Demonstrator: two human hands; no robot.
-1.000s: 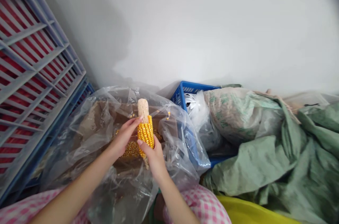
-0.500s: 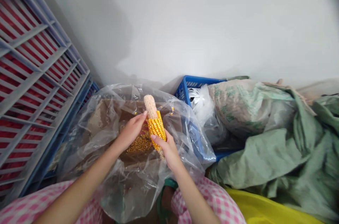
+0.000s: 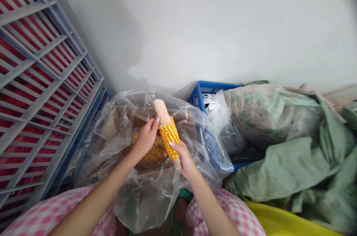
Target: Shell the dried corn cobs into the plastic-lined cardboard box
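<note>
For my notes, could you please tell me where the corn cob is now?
In the head view, the corn cob is tilted between the left hand and right hand, above the clear plastic bag, with the blue crate beyond to the right.

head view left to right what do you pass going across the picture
grey-blue slatted plastic crate, left hand, ear of corn, right hand, blue plastic basket, printed woven sack

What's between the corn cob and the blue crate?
In the head view, a bunched clear plastic bag separates the corn cob from the blue plastic crate; the crate shows through the bag.
</note>
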